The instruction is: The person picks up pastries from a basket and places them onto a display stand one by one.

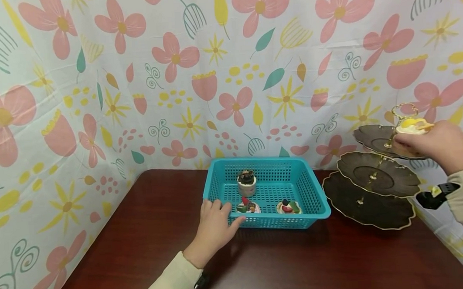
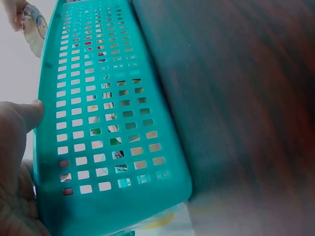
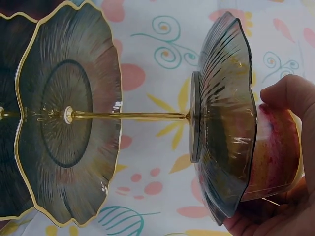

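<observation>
My right hand [image 1: 447,144] grips a small layered cake [image 3: 275,152] topped with cream and yellow fruit, its side pink and yellow. It is at the top plate [image 3: 226,118] of a three-tier stand [image 1: 378,174] with dark, gold-edged plates; whether the cake touches that plate, I cannot tell. My left hand [image 1: 215,228] holds the near left corner of a turquoise plastic basket [image 1: 275,221], its fingers bent over the rim and its thumb along the front edge. Inside the basket are a chocolate-topped cake cup [image 1: 247,183] and two fruit-topped cakes, one [image 1: 248,207] near that hand, another [image 1: 289,207] farther right.
Basket and stand share a dark red-brown wooden table [image 1: 151,253]. The stand is close to the basket's right side. A floral cloth [image 1: 212,75] hangs behind and at the left. A gold ring handle [image 1: 404,110] tops the stand.
</observation>
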Demonstrator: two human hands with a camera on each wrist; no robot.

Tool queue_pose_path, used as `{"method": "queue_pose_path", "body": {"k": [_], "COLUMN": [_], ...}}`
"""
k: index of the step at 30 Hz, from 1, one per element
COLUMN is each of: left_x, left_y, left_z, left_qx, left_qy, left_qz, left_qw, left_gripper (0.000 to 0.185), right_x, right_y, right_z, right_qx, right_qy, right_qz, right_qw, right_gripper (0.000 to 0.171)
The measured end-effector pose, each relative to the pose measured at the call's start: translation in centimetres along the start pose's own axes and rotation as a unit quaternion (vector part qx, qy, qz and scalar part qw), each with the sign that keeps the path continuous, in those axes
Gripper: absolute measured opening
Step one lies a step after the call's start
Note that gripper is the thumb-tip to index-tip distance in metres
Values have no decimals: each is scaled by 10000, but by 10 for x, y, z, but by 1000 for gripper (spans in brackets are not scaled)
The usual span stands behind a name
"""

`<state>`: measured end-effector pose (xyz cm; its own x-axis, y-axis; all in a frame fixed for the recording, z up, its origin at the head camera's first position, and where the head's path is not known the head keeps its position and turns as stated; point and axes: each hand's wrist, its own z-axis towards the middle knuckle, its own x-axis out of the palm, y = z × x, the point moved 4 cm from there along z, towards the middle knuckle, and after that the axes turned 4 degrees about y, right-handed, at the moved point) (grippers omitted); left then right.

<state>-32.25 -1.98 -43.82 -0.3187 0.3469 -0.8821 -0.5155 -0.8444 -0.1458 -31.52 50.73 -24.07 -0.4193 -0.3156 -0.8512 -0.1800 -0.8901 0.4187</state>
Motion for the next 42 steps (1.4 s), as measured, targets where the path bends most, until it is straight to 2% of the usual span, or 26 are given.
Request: {"method": "queue_pose_path", "body": {"k": [4, 11, 14, 18, 21, 24, 29, 33, 38, 42], "left_x": [-1, 0, 1, 0, 0, 1, 2, 2, 1, 1], "left_y": [0, 1, 1, 0, -1, -1, 0, 1, 0, -1], "left_z": [0, 0, 0, -2, -3, -3, -2, -2, -2, -1], "left_qx": [42, 36, 16, 10, 17, 29, 63, 55, 30, 65], "left_qy": [-92, -119, -83, -50, -51, -81, -134, -118, -67, -86], "left_qz": [37, 96, 86, 41, -1, -15, 16, 37, 66, 74], "left_qw": [9999, 9999, 9999, 10000, 10000, 10000, 9999, 9999, 10000, 9999], "left_gripper": [47, 48, 48, 48, 47, 46, 47, 47, 48, 48], "right_x": [0, -3, -2, 0, -2, -8, -17, -17, -5, 17], "right_y": [0, 2, 3, 5, 9, 16, 36, 60, 88, 106], "right_z": [2, 3, 2, -2, -7, -15, -30, -41, -55, -62], "right_qx": [22, 162, 205, 166, 197, 336, 322, -12, -915, -1459], "right_qy": [54, 503, 571, 618, 448, 90, -434, -858, -1384, -1389], "right_qz": [9, -174, 56, 689, 851, 619, 397, 615, 808, 807], "right_qw": [10000, 9985, 9981, 9956, 9952, 9975, 9977, 9944, 9828, 9762], "right_gripper": [70, 82, 83, 85, 96, 111, 115, 108, 86, 80]}}
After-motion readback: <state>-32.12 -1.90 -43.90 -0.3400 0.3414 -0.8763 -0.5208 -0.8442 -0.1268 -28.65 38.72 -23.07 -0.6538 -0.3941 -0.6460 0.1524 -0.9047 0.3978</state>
